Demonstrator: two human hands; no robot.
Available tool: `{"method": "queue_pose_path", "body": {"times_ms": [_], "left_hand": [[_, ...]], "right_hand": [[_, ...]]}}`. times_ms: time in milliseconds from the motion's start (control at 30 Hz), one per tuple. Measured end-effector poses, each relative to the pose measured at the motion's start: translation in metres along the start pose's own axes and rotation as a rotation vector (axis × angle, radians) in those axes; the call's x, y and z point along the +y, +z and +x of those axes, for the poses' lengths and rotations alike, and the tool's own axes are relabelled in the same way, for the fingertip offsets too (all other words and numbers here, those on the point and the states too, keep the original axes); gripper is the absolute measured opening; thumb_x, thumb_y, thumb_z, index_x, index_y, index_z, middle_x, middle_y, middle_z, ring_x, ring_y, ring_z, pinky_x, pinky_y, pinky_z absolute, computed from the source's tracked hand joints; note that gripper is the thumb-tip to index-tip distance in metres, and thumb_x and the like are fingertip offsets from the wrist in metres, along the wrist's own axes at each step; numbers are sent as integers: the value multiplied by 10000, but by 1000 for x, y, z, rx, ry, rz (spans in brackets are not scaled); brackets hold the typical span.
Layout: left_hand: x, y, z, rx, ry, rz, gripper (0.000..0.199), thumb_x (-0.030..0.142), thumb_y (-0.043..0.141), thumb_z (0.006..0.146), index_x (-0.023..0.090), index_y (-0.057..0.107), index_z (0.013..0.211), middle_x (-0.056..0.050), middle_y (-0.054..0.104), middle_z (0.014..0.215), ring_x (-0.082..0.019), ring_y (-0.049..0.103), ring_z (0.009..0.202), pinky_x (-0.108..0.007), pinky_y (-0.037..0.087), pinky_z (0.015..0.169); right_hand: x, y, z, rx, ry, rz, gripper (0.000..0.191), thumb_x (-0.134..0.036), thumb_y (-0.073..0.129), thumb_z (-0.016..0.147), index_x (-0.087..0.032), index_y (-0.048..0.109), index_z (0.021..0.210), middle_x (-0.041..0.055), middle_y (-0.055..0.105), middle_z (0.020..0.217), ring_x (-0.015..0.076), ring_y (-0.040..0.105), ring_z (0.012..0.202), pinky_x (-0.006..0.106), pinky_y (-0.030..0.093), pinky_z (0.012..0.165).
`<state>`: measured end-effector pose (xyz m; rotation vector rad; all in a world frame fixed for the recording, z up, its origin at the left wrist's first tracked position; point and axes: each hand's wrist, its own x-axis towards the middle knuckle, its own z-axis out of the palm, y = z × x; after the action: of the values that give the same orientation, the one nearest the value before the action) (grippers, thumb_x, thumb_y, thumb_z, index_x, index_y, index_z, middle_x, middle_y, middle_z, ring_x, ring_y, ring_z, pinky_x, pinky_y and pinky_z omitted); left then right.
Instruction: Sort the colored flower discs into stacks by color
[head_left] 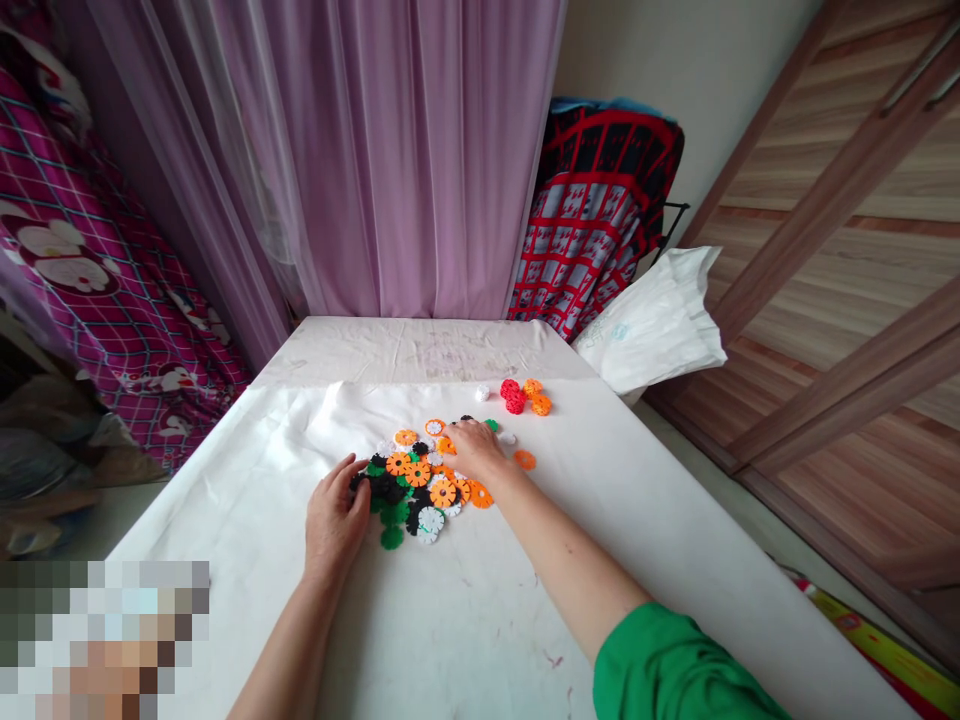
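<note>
A loose pile of notched plastic discs (pixel 418 472) in orange, black, green and white lies on the white-covered table (pixel 450 620). My left hand (pixel 337 510) rests at the pile's left edge, fingers apart, its fingertips touching black discs. At the pile's back right, my right hand (pixel 474 448) reaches down with bent fingers by an orange disc; what its fingertips hold, if anything, is hidden. Beyond that hand are small stacks of red discs (pixel 513 397) and orange discs (pixel 540 404), with a white stack (pixel 482 394) to their left.
A single orange disc (pixel 525 460) lies right of my right forearm. A white bag (pixel 652 325) stands at the table's back right edge. Purple curtains (pixel 420 160) hang behind the table, and wooden cabinet doors (pixel 832 300) are on the right. The lower left corner is pixelated.
</note>
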<state>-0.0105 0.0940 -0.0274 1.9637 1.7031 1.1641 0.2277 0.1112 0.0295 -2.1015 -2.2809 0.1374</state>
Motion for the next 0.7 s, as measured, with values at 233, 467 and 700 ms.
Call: {"method": "queue_pose_path", "body": {"times_ms": [233, 467, 700], "left_hand": [[1, -1, 0, 27, -9, 11, 338, 378, 479, 831, 247, 720, 1028, -74, 675, 1292, -249, 682, 1002, -401, 551, 876], [-1, -2, 0, 84, -137, -79, 321, 387, 508, 812, 269, 723, 1019, -44, 693, 1274, -247, 697, 1020, -364, 563, 841], [3, -6, 2, 40, -231, -47, 339, 357, 515, 796, 252, 733, 1035, -32, 692, 1282, -243, 688, 1071, -351, 531, 927]], "right_hand": [[32, -10, -42, 204, 117, 188, 308, -308, 585, 875, -255, 662, 1169, 62, 704, 1186, 219, 626, 1092, 311, 448, 938], [95, 18, -128, 309, 269, 215, 309, -243, 556, 859, -253, 683, 1140, 69, 714, 1146, 222, 658, 1039, 317, 495, 907], [121, 72, -137, 604, 362, 487, 338, -354, 562, 821, -199, 693, 1091, 104, 748, 1069, 237, 704, 909, 350, 556, 789]]}}
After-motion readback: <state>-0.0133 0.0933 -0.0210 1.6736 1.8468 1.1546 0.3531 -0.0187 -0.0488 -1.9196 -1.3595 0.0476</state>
